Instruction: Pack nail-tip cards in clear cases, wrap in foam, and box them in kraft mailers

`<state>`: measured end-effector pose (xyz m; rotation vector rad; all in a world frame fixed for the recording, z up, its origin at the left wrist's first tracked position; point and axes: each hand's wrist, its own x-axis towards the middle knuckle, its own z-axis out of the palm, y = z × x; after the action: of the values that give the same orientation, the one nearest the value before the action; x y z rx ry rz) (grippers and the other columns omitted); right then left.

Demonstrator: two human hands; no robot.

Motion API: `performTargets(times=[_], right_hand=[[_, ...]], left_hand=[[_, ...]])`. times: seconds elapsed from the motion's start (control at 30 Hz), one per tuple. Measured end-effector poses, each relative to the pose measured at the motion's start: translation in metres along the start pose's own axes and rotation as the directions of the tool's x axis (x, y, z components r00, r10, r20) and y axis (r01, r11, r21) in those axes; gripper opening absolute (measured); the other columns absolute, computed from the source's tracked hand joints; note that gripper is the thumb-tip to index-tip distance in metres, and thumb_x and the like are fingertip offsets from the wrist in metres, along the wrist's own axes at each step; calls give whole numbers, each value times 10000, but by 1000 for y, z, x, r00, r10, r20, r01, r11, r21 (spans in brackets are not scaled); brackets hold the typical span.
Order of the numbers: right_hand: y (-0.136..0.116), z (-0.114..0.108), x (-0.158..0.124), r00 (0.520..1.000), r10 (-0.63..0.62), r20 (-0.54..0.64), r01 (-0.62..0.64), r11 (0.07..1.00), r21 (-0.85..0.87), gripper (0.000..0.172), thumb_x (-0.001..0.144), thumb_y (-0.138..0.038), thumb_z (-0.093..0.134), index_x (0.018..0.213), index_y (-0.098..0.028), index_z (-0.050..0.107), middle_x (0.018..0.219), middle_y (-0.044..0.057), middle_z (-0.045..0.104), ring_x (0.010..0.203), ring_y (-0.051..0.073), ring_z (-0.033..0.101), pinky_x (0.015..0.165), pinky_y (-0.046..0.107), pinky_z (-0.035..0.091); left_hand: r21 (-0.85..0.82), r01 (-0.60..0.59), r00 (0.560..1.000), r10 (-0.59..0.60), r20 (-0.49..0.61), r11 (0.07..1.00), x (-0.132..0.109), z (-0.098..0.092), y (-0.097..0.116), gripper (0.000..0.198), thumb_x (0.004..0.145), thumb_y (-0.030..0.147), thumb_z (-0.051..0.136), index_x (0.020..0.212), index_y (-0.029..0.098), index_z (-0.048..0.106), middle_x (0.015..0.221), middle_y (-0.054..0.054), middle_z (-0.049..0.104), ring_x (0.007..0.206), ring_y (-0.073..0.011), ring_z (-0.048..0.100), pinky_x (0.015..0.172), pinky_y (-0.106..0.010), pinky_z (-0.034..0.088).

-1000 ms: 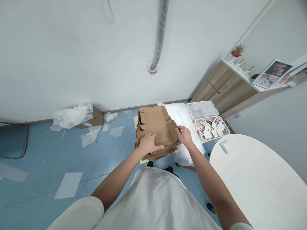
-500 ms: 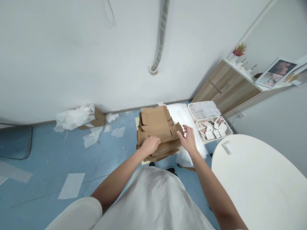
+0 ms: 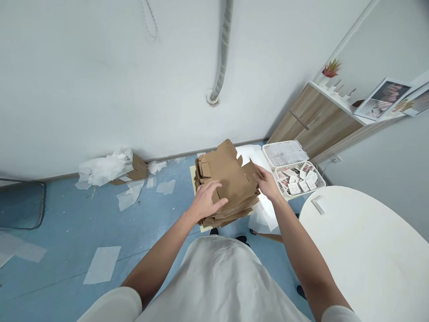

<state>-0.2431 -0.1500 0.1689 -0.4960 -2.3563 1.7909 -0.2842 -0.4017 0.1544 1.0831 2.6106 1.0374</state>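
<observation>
A flat, die-cut cardboard box blank (image 3: 227,172) lies tilted on top of a stack of cardboard box blanks (image 3: 231,212) in front of me. My right hand (image 3: 267,182) grips the blank's right-hand flap between thumb and fingers. My left hand (image 3: 207,201) is open at the blank's near left edge, its thumb and fingers spread apart. Whether the left hand touches the cardboard I cannot tell.
White sheets (image 3: 251,154) lie just right of the stack. Beyond them stands a white basket (image 3: 284,190) of small packets. A round white table (image 3: 362,250) is at right, a wooden cabinet (image 3: 321,118) behind. Paper-filled carton (image 3: 139,170) stands by the wall; loose sheets litter the floor.
My right hand has closed on the top blank's flap, and the blank has turned and lifted at an angle. My left hand has opened its fingers and shifted slightly left.
</observation>
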Motion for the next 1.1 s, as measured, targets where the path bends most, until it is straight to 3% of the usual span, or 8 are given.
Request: performTargets(times=[0.1, 0.2, 0.37, 0.53, 0.67, 0.8, 0.93, 1.1], right_hand=[[-2, -8, -9, 999, -37, -6, 37, 996, 78, 488, 752, -365, 510, 1228, -267, 474, 1169, 22, 566, 829, 189, 604, 680, 342, 511], [2, -16, -17, 992, -111, -67, 119, 982, 146, 467, 747, -371, 542, 1197, -252, 503, 1240, 22, 520, 1056, 214, 527, 851, 355, 454], [16, -31, -33, 972, -9, -234, 62, 974, 217, 465, 710, -433, 588, 1132, -246, 539, 1121, 35, 597, 973, 223, 569, 761, 342, 485], [33, -51, -59, 893, 104, -438, 60, 937, 345, 433, 678, -414, 631, 1069, -242, 558, 1025, 32, 621, 881, 200, 591, 730, 336, 483], [43, -68, -89, 841, 167, -514, 43, 928, 371, 420, 668, -426, 637, 1028, -220, 573, 938, 40, 634, 828, 200, 597, 706, 340, 482], [56, -87, -122, 780, 194, -595, 41, 933, 358, 456, 693, -438, 604, 1094, -231, 537, 1002, 44, 615, 872, 201, 582, 716, 334, 478], [76, -108, -159, 732, 228, -642, 34, 929, 368, 484, 685, -427, 608, 1117, -227, 520, 1025, 54, 607, 873, 202, 576, 724, 345, 483], [108, -142, -218, 685, 338, -645, -11, 890, 455, 458, 701, -473, 572, 1081, -219, 541, 1028, 70, 604, 865, 216, 582, 670, 359, 506]], left_hand=[[-23, 237, 957, -238, -165, 971, 0, -10, -17, 642, 779, 503, 462, 1314, 196, 283, 1377, -134, 297, 1273, -288, 278, 982, -446, 298], [-38, 400, 905, -401, -140, 916, 3, -13, -34, 842, 729, 535, 518, 1373, 162, 125, 1409, -171, 220, 1283, -322, 249, 962, -448, 321], [-109, 374, 927, -373, 36, 921, 16, -7, -42, 913, 734, 526, 524, 1387, 177, -11, 1393, -185, 272, 1137, -274, 471, 879, -376, 397], [-139, 309, 935, -274, 224, 941, 39, 9, -29, 892, 700, 482, 586, 1381, 173, 100, 1207, -156, 515, 1038, -250, 541, 818, -333, 420], [-120, 265, 932, -222, 287, 957, 56, 22, -10, 803, 705, 413, 591, 1355, 131, 213, 942, -87, 631, 896, -216, 587, 773, -305, 423], [-194, 224, 923, -144, 356, 955, 67, 34, 21, 690, 759, 352, 518, 1343, 138, 223, 710, 10, 643, 717, -154, 600, 721, -272, 433], [-175, 152, 952, -97, 291, 973, 76, 55, 58, 625, 756, 340, 510, 1303, 140, 283, 719, -1, 660, 709, -160, 612, 719, -287, 440], [-133, 36, 968, -2, 252, 991, 85, 100, 112, 451, 743, 341, 513, 1155, 173, 436, 798, -23, 684, 667, -159, 618, 687, -280, 445]])
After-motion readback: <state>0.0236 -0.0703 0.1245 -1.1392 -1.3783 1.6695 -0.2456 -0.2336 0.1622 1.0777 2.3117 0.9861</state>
